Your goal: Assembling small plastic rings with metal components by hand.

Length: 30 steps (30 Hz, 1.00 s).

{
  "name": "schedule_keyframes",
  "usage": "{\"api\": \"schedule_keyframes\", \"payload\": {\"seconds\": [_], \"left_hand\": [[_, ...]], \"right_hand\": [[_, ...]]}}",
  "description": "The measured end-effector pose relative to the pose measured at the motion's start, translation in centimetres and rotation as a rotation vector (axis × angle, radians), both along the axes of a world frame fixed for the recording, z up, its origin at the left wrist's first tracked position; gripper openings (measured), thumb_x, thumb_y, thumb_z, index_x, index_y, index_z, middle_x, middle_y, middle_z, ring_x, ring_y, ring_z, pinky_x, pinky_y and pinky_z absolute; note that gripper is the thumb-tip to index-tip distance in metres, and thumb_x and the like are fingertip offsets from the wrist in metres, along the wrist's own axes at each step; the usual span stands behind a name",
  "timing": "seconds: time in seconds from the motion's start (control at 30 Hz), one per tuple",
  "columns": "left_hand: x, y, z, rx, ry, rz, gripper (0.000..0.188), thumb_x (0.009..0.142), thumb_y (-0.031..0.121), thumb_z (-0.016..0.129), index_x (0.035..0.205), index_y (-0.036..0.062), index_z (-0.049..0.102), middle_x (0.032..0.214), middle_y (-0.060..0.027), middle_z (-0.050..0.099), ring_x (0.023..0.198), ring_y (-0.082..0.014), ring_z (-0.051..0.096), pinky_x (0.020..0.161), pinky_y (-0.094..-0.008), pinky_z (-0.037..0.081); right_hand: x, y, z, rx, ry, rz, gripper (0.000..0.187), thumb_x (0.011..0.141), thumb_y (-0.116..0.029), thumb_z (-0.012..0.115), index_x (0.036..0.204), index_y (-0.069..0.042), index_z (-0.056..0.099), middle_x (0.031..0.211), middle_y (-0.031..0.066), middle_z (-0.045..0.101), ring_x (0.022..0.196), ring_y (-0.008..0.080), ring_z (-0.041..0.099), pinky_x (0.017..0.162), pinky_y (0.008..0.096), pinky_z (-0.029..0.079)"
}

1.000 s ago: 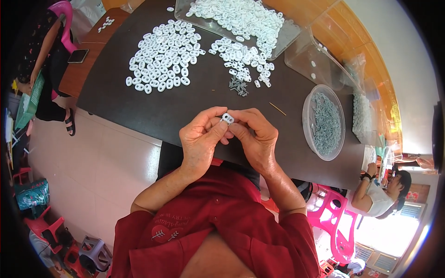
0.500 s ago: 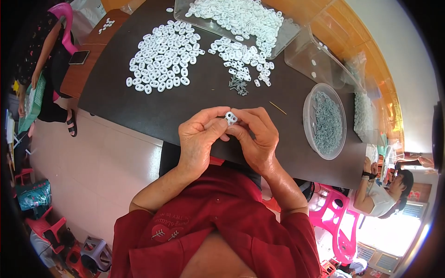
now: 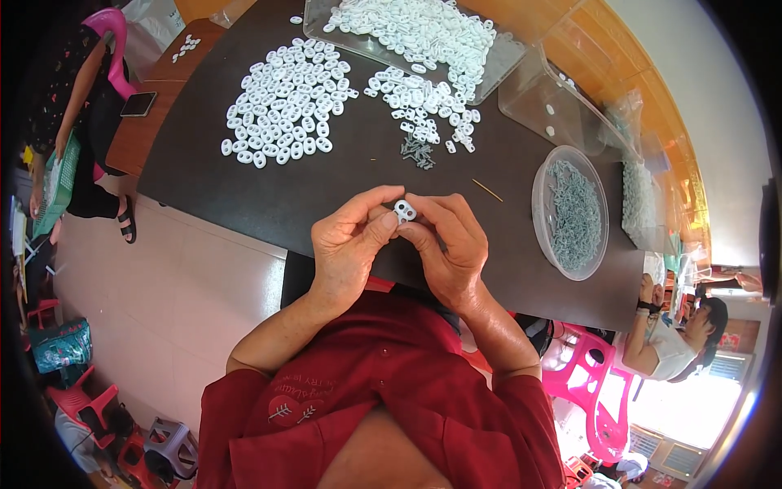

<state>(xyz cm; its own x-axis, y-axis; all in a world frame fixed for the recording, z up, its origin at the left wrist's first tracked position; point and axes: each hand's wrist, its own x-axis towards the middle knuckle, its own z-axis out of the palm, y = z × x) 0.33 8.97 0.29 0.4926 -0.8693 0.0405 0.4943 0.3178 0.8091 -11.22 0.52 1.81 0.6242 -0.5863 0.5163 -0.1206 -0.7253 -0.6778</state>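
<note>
In front of my chest, just over the table's near edge, my two hands meet at a small white plastic piece with two dark round holes [image 3: 405,211]. My left hand [image 3: 346,244] pinches it from the left between thumb and fingers. From the other side, the thumb and fingers of my right hand [image 3: 448,244] close on the same piece. My fingertips hide part of it. Beyond my hands lie a heap of small grey metal-looking pieces [image 3: 418,152] and a scatter of white two-holed pieces [image 3: 419,102].
A large spread of oval white pieces [image 3: 285,106] covers the table's far left. Behind is a clear tray [image 3: 505,61] heaped with white parts. On the right are a round tub [image 3: 535,216] of grey parts, a thin stick [image 3: 488,191] and a clear box [image 3: 521,102]. Co-workers sit left and right.
The white piece has tilted slightly between my fingertips, and its oval outline with both holes now shows more plainly. My hands stay in almost the same place.
</note>
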Motion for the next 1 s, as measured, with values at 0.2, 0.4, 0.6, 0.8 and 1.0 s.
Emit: {"api": "schedule_keyframes", "payload": {"seconds": [0.2,0.4,0.6,0.8,1.0], "left_hand": [[-0.7,0.1,0.1,0.050,0.014,0.045,0.023,0.089,0.004,0.060,0.111,-0.0037,0.062,0.084,-0.0018,0.061,0.073,-0.0078,0.053,0.069,-0.0210,0.046],[-0.6,0.3,-0.5,0.048,0.003,0.041,0.022,0.090,0.006,0.059,0.110,-0.0039,0.062,0.088,-0.0042,0.064,0.077,-0.0083,0.056,0.071,-0.0220,0.048],[-0.7,0.2,-0.5,0.028,0.001,0.043,0.023,0.090,0.005,0.059,0.111,-0.0041,0.061,0.091,-0.0045,0.063,0.079,-0.0083,0.057,0.073,-0.0225,0.048],[-0.4,0.1,-0.6,-0.012,0.049,0.019,0.024,0.089,0.003,0.059,0.112,-0.0043,0.061,0.093,-0.0046,0.063,0.083,-0.0088,0.057,0.077,-0.0226,0.048],[-0.5,0.3,0.0,0.005,0.002,0.016,0.024,0.090,0.002,0.058,0.113,-0.0038,0.061,0.091,-0.0042,0.062,0.080,-0.0072,0.056,0.075,-0.0202,0.048]], "right_hand": [[0.1,0.4,-0.4,0.060,-0.083,-0.006,0.030,0.073,0.002,0.070,0.102,0.001,0.064,0.088,0.0110,0.063,0.073,0.0221,0.057,0.061,0.0307,0.048],[0.5,1.2,-0.4,0.055,-0.091,-0.087,0.030,0.072,0.004,0.069,0.102,0.003,0.063,0.087,0.0114,0.063,0.072,0.0220,0.057,0.061,0.0302,0.048],[0.3,0.8,-0.6,-0.017,-0.085,-0.062,0.030,0.071,0.005,0.069,0.101,0.003,0.062,0.088,0.0115,0.063,0.071,0.0222,0.056,0.060,0.0305,0.047],[0.7,1.1,-0.6,-0.032,-0.121,-0.076,0.030,0.071,0.003,0.071,0.100,0.003,0.062,0.086,0.0108,0.062,0.070,0.0213,0.055,0.059,0.0299,0.046],[0.4,1.2,-0.6,0.031,-0.142,-0.052,0.025,0.079,0.003,0.067,0.104,0.003,0.061,0.083,0.0073,0.058,0.069,0.0124,0.055,0.061,0.0234,0.045]]}}
